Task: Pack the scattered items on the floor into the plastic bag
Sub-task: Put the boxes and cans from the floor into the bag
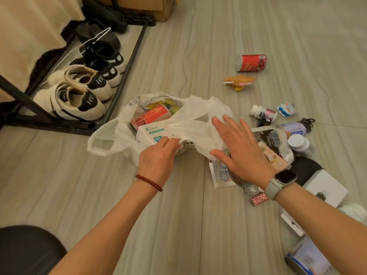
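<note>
A white plastic bag (111, 135) lies open on the floor in the middle of the head view. Inside it I see a white box with green print (148, 133) and a red can (151, 116). My left hand (158, 155) pinches the bag's near edge by the box. My right hand (238, 143) is spread flat, fingers apart, over the bag's right handle and holds nothing. Loose on the floor to the right lie a red can (251, 63), an orange toy (239, 81), a white pill bottle (262, 113) and a black food packet (272, 141).
A black shoe rack (127, 76) with cream and black shoes stands at the left. A cardboard box (147, 6) is at the top. A small blue packet (287, 109), white jar (298, 142), white box (325, 187), pink roll (259, 198) and printed sheet (220, 173) crowd the right.
</note>
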`<state>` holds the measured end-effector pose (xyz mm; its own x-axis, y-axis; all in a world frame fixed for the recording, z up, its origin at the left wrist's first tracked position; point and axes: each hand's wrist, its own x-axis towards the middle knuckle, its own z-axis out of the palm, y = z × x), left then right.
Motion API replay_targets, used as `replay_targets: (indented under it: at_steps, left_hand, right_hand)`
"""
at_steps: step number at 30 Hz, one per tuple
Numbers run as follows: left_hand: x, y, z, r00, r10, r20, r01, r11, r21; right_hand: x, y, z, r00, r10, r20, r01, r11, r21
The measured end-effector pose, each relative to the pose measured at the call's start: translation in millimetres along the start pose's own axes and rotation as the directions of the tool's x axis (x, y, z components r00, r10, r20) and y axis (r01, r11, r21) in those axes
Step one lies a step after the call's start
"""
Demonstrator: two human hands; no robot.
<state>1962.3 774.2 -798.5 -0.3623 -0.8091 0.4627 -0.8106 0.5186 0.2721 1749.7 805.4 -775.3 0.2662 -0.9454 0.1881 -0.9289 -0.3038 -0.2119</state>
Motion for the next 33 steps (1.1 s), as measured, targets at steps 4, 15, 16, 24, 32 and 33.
replay_targets:
  at_steps: [4,15,16,24,32,33]
  left_hand:
    - [-10,3,-21,0.982,0.178,-0.061,-0.183,0.978,-0.102]
    - [-78,3,4,0.899,0.235,0.368,-0.263,0.964,0.027]
    - [-78,4,5,0.898,0.221,0.380,-0.254,0.966,0.040]
    - [-101,-9,-2,0.825,0.169,0.540,-0.257,0.962,0.092]
    - [-114,-48,-23,0.858,0.068,0.509,-0.171,0.973,0.157]
    - [-119,-50,-24,0.864,0.081,0.496,-0.176,0.974,0.146]
  right_hand:
    - [3,8,6,0.988,-0.107,-0.108,0.087,0.982,-0.169]
    - [-40,1,33,0.889,0.255,0.380,-0.120,0.931,-0.345]
    - [-45,-1,37,0.899,0.210,0.383,-0.065,0.931,-0.358]
    - [-80,-10,61,0.769,0.016,0.639,0.106,0.983,-0.152]
    - [-59,-41,51,0.919,0.122,0.374,-0.108,0.992,-0.058]
    - [-54,-41,54,0.959,0.024,0.283,-0.007,0.998,-0.061]
